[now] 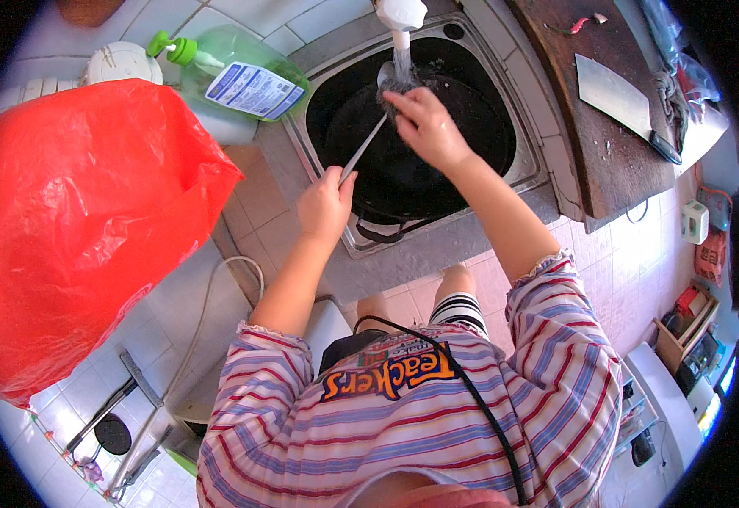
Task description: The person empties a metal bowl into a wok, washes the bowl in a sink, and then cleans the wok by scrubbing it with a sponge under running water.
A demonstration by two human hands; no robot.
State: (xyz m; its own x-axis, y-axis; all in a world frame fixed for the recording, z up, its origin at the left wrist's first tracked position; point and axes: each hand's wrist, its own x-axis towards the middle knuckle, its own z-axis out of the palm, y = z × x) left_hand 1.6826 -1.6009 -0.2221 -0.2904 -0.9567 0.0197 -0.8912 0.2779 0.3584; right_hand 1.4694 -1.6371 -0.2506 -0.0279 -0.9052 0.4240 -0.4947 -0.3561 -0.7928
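Observation:
My left hand (326,206) grips the handle of a long metal utensil (364,147), which slants up to the tap. The utensil's rounded metal head (383,75) shows beside the stream, though its exact shape is partly hidden. My right hand (434,130) holds a dark grey scouring pad, apparently steel wool (396,89), against the upper part of the utensil. Water runs onto the pad from a white tap spout (401,19). Beneath both hands, a large black wok (420,168) fills most of the stainless steel sink (530,173).
A cleaver (614,95) lies on the worn wooden board (588,162) at right, with food scraps nearby. Left of the sink stand a green pump bottle (242,76) and a bulky red plastic bag (96,209). A pale hose (207,298) loops below the bag.

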